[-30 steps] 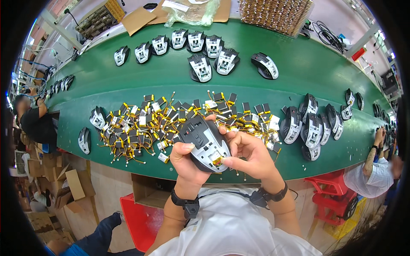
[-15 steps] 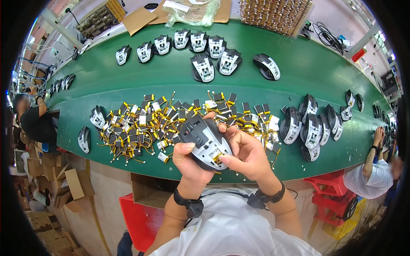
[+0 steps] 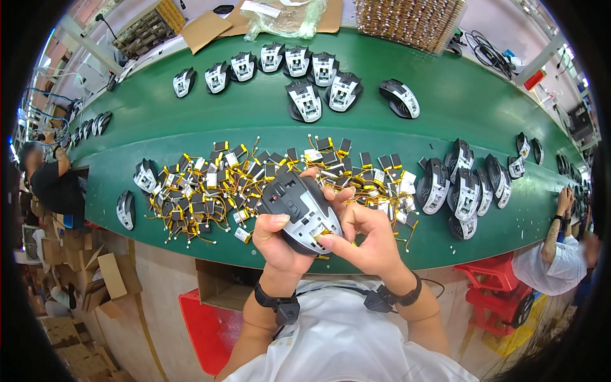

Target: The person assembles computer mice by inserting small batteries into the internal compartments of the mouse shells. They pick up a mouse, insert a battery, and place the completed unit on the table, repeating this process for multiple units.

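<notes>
A black and silver computer mouse (image 3: 304,213), its underside up and its cover off, is held over the near part of the bench. My left hand (image 3: 278,247) is closed round its left side, the thumb along the edge and a fingertip showing at the far side. Curled at the other side is my right hand (image 3: 369,239), with the thumb pressing into the mouse's opening. A bit of a yellow-taped battery (image 3: 323,231) shows there; the thumb hides most of it. Behind the mouse lies a heap of small wired batteries (image 3: 210,181).
Several open mice (image 3: 466,191) cluster at the right, and more mice (image 3: 296,62) stand in a row on the far part of the green bench (image 3: 223,118). A red bin (image 3: 207,331) is below at left. Co-workers sit at both ends.
The mouse and both hands have shifted slightly left and turned a little. My right thumb has moved further over the opening, so less of the yellow battery shows.
</notes>
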`<state>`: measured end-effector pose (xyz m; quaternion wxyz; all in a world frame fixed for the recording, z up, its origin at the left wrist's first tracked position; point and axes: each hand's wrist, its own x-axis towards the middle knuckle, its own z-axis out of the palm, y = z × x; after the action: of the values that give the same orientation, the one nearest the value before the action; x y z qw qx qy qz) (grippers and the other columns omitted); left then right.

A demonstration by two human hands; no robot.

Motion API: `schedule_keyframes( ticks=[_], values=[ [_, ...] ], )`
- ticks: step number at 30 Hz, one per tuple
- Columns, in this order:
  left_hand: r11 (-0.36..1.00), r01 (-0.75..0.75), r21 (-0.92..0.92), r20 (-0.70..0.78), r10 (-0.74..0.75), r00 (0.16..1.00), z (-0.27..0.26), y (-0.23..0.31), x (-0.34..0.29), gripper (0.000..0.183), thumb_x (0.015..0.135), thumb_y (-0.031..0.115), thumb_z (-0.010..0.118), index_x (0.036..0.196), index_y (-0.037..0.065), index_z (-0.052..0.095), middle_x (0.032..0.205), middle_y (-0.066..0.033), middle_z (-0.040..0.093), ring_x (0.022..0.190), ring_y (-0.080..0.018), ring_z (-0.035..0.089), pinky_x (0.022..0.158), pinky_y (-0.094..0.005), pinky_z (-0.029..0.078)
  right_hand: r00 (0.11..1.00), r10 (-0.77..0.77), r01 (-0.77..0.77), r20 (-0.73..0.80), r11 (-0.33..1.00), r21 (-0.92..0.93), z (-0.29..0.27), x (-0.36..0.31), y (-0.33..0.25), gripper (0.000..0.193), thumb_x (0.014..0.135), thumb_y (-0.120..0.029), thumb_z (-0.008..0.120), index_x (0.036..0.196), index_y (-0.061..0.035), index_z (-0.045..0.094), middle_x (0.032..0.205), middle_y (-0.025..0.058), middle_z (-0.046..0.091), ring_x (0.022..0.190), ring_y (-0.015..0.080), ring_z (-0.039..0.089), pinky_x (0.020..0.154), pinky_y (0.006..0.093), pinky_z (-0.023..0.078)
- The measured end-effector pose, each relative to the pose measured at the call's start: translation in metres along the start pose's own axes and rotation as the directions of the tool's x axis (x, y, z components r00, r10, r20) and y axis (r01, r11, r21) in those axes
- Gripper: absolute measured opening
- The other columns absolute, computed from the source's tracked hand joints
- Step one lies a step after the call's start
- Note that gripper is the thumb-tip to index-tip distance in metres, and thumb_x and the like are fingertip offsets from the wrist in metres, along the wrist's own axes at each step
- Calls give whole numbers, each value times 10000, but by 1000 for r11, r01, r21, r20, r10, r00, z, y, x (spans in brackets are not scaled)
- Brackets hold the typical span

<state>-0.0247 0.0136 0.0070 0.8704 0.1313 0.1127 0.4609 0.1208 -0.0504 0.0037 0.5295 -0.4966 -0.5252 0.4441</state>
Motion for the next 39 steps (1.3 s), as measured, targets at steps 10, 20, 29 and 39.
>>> schedule_keyframes(
  ticks=[10, 20, 29, 39],
  values=[
    [998, 50, -30, 30, -49, 998, 0, -1, -1, 823, 658, 321, 566, 1399, -9, 422, 1117, -230, 622, 1201, -486, 544, 1056, -581, 427, 971, 162, -218, 179, 907, 362, -7, 1, -9, 345, 868, -125, 744, 690, -79, 452, 674, -39, 513, 644, 32, 506, 576, 219, 418],
    [996, 10, 87, -30, -7, 1000, -2, -8, 5, 797, 657, 305, 581, 1364, -28, 423, 1102, -252, 635, 1153, -470, 582, 1007, -544, 485, 998, 8, -12, 62, 998, 66, -14, 2, 4, 360, 849, -96, 736, 636, -71, 447, 634, -35, 530, 580, 32, 498, 518, 219, 410],
    [844, -43, 534, 106, -17, 994, 31, -31, 18, 680, 944, 229, 582, 1507, 23, 260, 1484, -145, 402, 1308, -198, 450, 1087, -338, 377, 981, -184, 195, 64, 927, -319, -44, 19, -31, 1100, 620, -214, 940, 1476, -23, 278, 1327, 225, 528, 1200, 313, 585, 1004, 398, 474],
    [677, 24, 736, 94, -136, 986, 21, -7, 6, 730, 927, 367, 551, 1514, 34, 271, 1545, -187, 336, 1404, -324, 380, 1114, -418, 330, 888, 212, -458, -408, 317, -830, -285, 161, 7, 810, 798, -495, 715, 1416, -36, 462, 1181, 286, 644, 1050, 406, 655, 914, 427, 525]
  ],
)
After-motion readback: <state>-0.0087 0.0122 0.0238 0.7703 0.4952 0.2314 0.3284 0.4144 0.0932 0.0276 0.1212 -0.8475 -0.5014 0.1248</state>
